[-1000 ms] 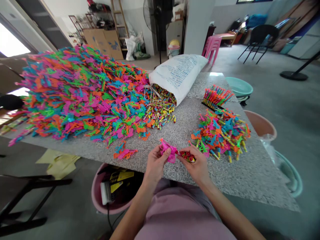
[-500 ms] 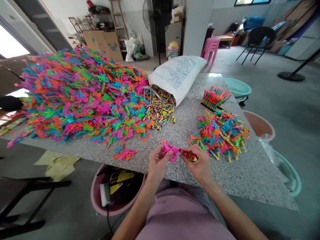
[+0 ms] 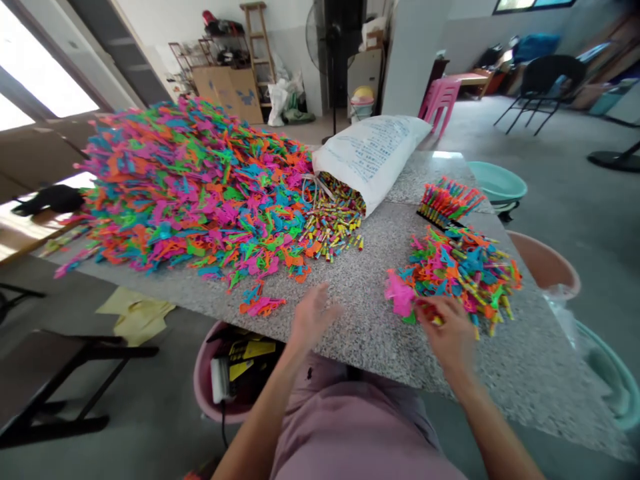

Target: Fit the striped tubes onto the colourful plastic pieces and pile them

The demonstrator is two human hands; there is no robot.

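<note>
Though on its side, white sack (image 3: 373,150) with colourful tubes (image 3: 341,195) inside.

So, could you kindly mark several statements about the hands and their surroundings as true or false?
1. A pink piece is by the right hand. True.
2. The white sack lies on the table with small tubes at its mouth. True.
3. The left hand grips small tubes. False: the left hand is open, with nothing visible in it.
4. The stools are green. False: the stools are pink.
</note>
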